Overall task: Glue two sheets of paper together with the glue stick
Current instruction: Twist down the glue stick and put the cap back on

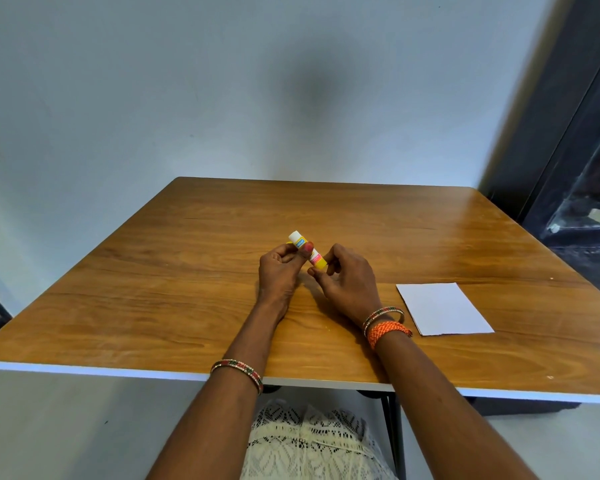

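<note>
1. Gripping the glue stick (308, 251) with both hands above the middle of the desk (194, 278); stick tilted, white end up and away, yellow end down toward the right hand.
2. Left hand (278, 271) pinches the upper half of the stick, thumb across the label, other fingers curled under.
3. Right hand (347, 282) pinches the yellow lower end between thumb and fingertips, remaining fingers curled.
4. Hands are close together, not clearly touching each other; stick spans the gap between them.
5. Cannot tell whether the cap is on or off.
6. Paper (444, 308): white sheet lying flat on the desk, right of the right wrist, near the front-right part; only one sheet can be made out, may be a stack, cannot tell.
7. Bangles (238, 370) on left forearm; bangles plus an orange braided band (387, 332) on right wrist.
8. Desk is wood-grain with a white front edge, set against a pale wall (222, 81).
9. Dark frame (575, 150) at far right; white lace fabric (312, 441) below the desk edge.
</note>
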